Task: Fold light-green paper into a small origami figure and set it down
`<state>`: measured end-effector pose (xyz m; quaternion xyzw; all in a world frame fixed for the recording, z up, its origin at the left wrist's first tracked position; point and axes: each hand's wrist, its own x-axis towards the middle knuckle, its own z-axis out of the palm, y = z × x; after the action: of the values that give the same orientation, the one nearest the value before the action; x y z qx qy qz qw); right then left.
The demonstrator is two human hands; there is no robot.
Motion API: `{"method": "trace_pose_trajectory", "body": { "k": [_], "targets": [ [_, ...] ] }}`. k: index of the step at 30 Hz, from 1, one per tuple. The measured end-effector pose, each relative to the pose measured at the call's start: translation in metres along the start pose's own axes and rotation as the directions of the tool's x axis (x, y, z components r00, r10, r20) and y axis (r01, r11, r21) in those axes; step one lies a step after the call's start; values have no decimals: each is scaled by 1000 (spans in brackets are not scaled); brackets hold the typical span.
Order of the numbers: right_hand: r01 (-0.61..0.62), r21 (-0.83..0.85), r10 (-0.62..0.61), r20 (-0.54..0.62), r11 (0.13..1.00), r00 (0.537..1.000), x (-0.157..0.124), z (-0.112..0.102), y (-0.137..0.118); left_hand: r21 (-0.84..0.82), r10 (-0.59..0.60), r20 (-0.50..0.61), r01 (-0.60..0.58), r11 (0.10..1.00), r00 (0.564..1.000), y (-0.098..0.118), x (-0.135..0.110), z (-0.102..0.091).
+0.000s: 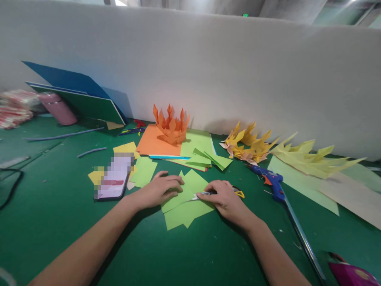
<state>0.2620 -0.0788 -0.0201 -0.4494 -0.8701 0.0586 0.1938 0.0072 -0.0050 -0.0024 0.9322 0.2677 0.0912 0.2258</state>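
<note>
Several light green paper pieces (181,218) lie overlapping on the green table in front of me. My left hand (166,186) rests on their left side, palm down, fingers slightly bent and apart, holding nothing. On their right side my right hand (224,196) covers a pair of scissors, its thumb and fingers around the middle. The scissors' metal blades (195,197) point left over the paper, and a yellow handle loop (239,194) shows beyond the fingers. The rest of the scissors is hidden under the hand.
A phone (111,180) lies left of the paper. Behind stand an orange paper crown (172,129) on coloured sheets, a yellow-orange crown (250,145) and a pale yellow jagged strip (315,159). A blue glue gun (272,180) with a long stick lies right. A pink bottle (58,108) leans back left.
</note>
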Motion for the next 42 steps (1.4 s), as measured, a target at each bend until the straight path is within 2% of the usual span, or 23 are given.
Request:
{"method": "trace_pose_trajectory", "body": {
  "k": [21,42],
  "targets": [
    [38,20,-38,-13,999,999,0,3,-1,-25,-15,-8,15,1000,1000,-1,0,2],
    [110,-6,-110,26,994,994,13,11,-24,-22,-17,-16,16,1000,1000,-2,0,3]
  ]
}}
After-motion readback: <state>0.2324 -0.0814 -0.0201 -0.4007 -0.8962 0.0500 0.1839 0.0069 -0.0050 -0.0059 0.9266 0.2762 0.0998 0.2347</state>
